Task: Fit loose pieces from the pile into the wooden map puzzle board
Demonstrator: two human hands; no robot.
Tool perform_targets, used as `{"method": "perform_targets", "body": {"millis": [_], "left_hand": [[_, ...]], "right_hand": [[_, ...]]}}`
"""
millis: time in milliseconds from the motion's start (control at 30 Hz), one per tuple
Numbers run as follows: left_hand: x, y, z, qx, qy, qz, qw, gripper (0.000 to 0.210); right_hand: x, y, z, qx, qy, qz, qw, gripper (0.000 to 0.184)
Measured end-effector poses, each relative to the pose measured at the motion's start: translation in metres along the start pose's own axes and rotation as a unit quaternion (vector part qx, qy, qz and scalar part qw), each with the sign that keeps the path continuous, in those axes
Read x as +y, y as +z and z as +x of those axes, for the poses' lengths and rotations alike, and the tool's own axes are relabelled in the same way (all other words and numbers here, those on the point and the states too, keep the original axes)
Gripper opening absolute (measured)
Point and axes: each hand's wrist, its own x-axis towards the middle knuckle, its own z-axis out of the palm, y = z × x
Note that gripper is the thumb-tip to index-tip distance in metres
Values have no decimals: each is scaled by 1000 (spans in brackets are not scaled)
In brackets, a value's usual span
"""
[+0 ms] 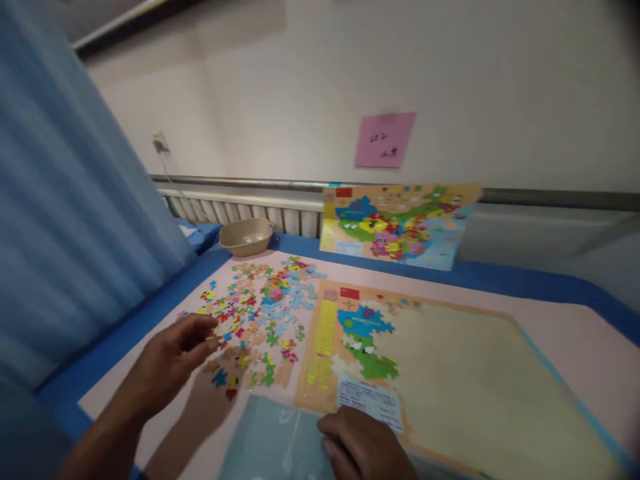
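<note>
Head view: puzzle pieces (pixel 271 333) dot pale sheet (pixel 565 333) near curtain (pixel 90 200).

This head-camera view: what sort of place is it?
Possibly a clinic or therapy room: a pale blue fabric curtain hangs at left, a long grey rail runs along the off-white wall, and colourful flat jigsaw pieces lie on a pink sheet over a blue surface.

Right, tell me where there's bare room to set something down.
The puzzle board right of its laid pieces, and the pink sheet beyond the board's right edge. Crowded: left of the board, where loose pieces spread near the left hand.
</note>
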Motion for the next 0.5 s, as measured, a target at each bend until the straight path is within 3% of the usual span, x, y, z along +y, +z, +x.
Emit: {"method": "perform_targets", "body": {"millis": [67,133,200,300,500], "left_hand": [[34,38,1,-107,20,-62,992,33],[63,77,0,-207,-3,-120,971,29],[82,109,-3,-267,-17,-174,948,28],[90,139,-8,-291,-49,-255,921,32],[82,162,-29,-307,-157,-363,866,46]], "right_hand": [[-5,-5,1,17,26,27,999,16],[-10,-10,2,44,75,66,994,18],[-13,-13,3,83,150,110,979,21],[-10,-15,5,137,250,181,941,22],[-6,-5,13,190,297,298,887,18]]}}
